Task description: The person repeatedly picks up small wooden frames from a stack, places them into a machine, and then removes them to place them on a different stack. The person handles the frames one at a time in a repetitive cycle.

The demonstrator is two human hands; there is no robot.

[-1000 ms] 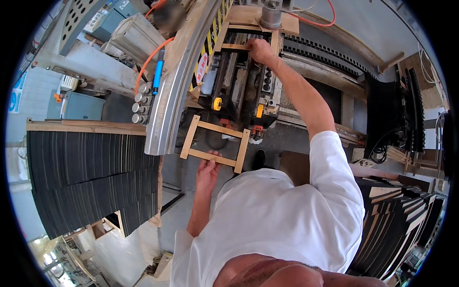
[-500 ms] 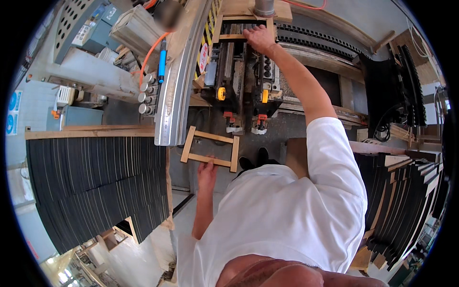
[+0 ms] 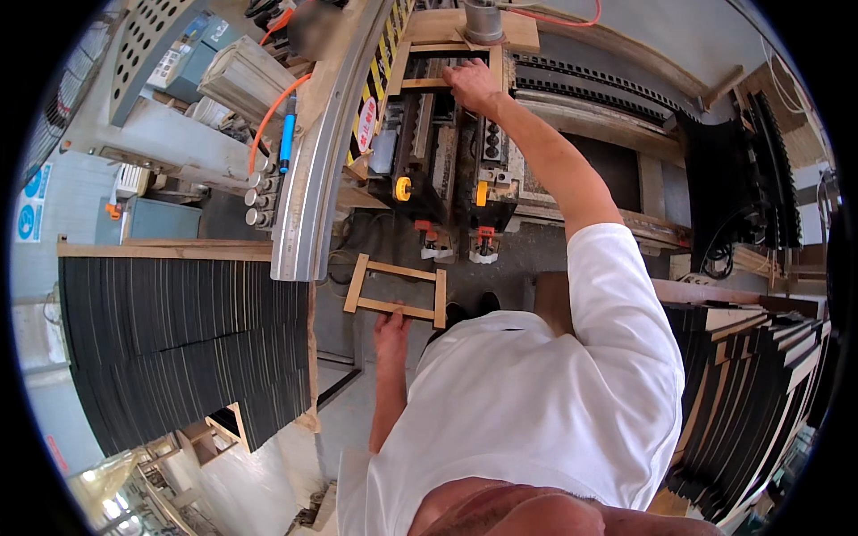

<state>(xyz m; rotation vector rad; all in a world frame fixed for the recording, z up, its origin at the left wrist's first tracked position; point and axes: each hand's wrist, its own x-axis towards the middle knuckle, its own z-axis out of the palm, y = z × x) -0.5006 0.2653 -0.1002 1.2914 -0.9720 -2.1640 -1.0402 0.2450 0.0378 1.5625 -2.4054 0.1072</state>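
My left hand is closed on the near bar of a small light-wood frame, an open rectangle with bar ends sticking out at the corners. It is held off to the left of my waist. My right arm reaches far forward over a machine with black rails and yellow knobs. There my right hand grips the near bar of a second wooden frame, close to its right corner. This frame lies on the machine under a grey metal cylinder. My right fingertips are partly hidden.
To the left runs a metal fence rail with a blue marker on it. Tall stacks of black-edged strips stand at the left and at the right. An orange hose curves behind the rail.
The view has shifted slightly. Against the machine, the frame in my left hand has moved a little to the right. My right hand stays at the second frame's near bar.
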